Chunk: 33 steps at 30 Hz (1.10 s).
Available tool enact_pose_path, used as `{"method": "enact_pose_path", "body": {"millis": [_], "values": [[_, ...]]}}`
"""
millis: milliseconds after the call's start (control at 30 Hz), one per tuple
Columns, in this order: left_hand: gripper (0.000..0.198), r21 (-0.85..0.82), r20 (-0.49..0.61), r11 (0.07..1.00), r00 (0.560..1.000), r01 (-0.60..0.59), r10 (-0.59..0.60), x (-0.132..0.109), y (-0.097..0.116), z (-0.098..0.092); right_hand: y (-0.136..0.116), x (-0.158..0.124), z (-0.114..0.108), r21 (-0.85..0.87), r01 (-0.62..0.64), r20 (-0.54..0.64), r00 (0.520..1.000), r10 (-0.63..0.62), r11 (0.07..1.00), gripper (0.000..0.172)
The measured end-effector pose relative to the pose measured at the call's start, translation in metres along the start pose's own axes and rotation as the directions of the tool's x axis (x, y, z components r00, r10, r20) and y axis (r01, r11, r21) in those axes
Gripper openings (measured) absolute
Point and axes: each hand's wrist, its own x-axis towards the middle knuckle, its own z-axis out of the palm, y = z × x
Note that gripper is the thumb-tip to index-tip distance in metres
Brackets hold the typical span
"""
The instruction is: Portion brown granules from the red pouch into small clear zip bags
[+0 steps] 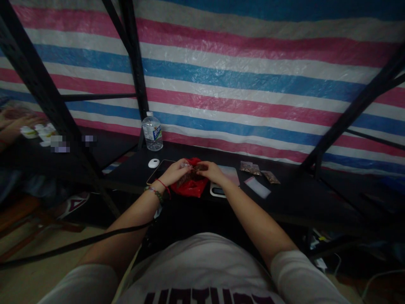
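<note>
A red plastic bag (192, 188) lies at the front edge of the dark shelf, under both my hands. On top of it is a clear plastic bag of brown bits (184, 179). My left hand (177, 172) is closed on this clear bag from the left. From the right, my right hand (211, 170) reaches in with fingers bent together at the brown bits; what is between its fingertips is too small to make out. Right beside the red bag, partly behind my right forearm, is a flat kitchen scale (218, 191).
Several small filled clear bags (250, 168) and a whitish flat bag (257, 187) lie right of the scale. A large clear bottle (153, 133), a white oval object (153, 163) and a phone (160, 170) are left. Dark metal posts (134, 63) frame the shelf. Another person's hands (15, 120) show far left.
</note>
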Motion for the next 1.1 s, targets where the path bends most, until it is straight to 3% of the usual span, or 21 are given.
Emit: {"method": "enact_pose_path", "body": {"millis": [333, 533, 667, 900, 1000, 1100], "values": [[0.032, 0.007, 0.032, 0.998, 0.998, -0.054, 0.054, -0.003, 0.003, 0.002, 0.010, 0.005, 0.003, -0.033, 0.021, -0.020, 1.000, -0.021, 0.999, 0.043], [0.033, 0.052, -0.006, 0.997, 0.998, -0.054, 0.055, 0.000, 0.000, -0.001, 0.009, 0.003, 0.001, 0.009, 0.018, -0.047, 0.999, -0.017, 1.000, 0.040], [0.034, 0.047, 0.040, 0.995, 0.996, -0.087, 0.086, -0.001, 0.002, 0.002, 0.010, 0.004, 0.002, -0.007, 0.026, -0.040, 0.999, -0.026, 1.000, 0.041], [0.036, 0.185, 0.037, 0.976, 0.994, -0.112, 0.107, 0.000, 0.000, -0.003, 0.014, 0.003, 0.000, 0.055, 0.024, -0.050, 0.999, -0.021, 0.998, 0.039], [0.036, 0.212, 0.009, 0.974, 0.996, -0.084, 0.084, 0.001, 0.000, -0.004, 0.014, 0.000, -0.002, 0.108, 0.041, -0.069, 0.997, -0.034, 0.993, 0.043], [0.033, 0.202, 0.054, 0.969, 0.989, -0.144, 0.135, -0.001, 0.004, -0.001, 0.012, -0.002, 0.000, 0.113, 0.056, -0.056, 0.997, -0.050, 0.992, 0.051]]}}
